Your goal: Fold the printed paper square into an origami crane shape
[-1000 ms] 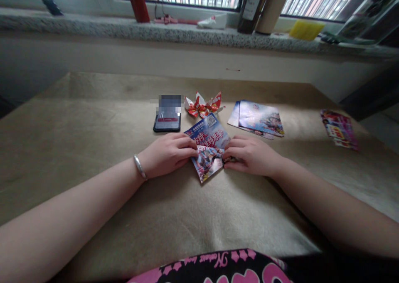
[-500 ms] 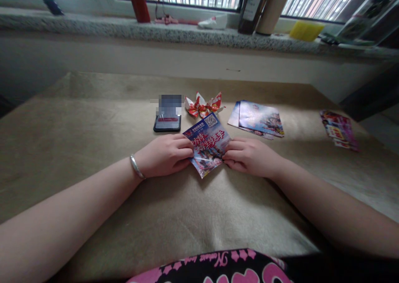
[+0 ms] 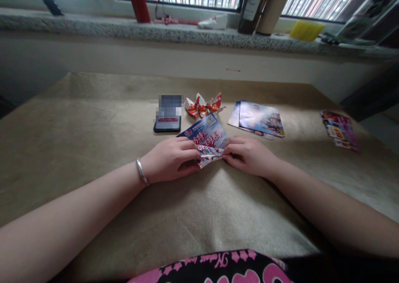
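Note:
A printed paper sheet (image 3: 213,136), blue with red lettering and a QR code, lies at a slant on the table in front of me. My left hand (image 3: 171,158) covers its left side, with the fingers curled on the lower left edge. On the opposite side my right hand (image 3: 246,155) pinches the edge near the right corner. The near corner of the sheet is bent upward between the hands. Just beyond it sits a red and white folded paper piece (image 3: 204,106) with pointed tips. A silver bangle is on my left wrist.
A phone (image 3: 167,123) lies behind my left hand. Several printed sheets (image 3: 262,119) are stacked to the right, and a fan of pink and red papers (image 3: 339,131) lies farther right. Bottles, a yellow block (image 3: 307,30) and other items line the granite windowsill (image 3: 187,31).
My left hand has slid right and slightly nearer along the paper's lower edge. The near corner, flat and pointed before, has been turned up. My right hand has barely shifted.

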`<control>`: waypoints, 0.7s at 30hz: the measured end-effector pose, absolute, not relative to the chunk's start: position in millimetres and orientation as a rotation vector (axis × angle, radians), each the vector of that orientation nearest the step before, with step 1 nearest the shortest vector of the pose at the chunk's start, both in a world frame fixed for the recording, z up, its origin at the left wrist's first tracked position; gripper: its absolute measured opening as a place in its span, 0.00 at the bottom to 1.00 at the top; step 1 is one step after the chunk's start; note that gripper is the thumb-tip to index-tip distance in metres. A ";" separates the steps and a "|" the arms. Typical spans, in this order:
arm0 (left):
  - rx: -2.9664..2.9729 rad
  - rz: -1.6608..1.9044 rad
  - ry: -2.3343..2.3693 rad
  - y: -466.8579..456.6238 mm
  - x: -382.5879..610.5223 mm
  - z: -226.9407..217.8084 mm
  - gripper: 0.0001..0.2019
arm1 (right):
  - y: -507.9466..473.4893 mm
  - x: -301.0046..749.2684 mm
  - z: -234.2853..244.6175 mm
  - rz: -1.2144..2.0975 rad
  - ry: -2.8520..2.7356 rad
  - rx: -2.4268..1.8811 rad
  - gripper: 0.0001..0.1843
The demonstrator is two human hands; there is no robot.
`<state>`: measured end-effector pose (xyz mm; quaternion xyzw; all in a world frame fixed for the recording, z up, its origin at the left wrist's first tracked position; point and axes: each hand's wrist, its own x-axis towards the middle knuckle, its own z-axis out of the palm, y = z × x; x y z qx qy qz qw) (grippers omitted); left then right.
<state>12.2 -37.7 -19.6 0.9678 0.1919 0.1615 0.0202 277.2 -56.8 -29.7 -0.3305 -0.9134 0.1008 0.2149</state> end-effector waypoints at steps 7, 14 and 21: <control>3.007 0.538 0.664 -44.4 14.5 -16.9 0.13 | -57.8 274.2 -26.8 0.260 -2.560 -0.928 0.09; 2.833 0.570 0.789 -45.4 16.6 -15.0 0.13 | -57.5 275.5 -26.6 0.258 -2.583 -0.895 0.08; 2.690 0.612 0.951 -46.2 17.8 -20.3 0.12 | -56.6 275.0 -26.2 0.271 -2.592 -0.912 0.07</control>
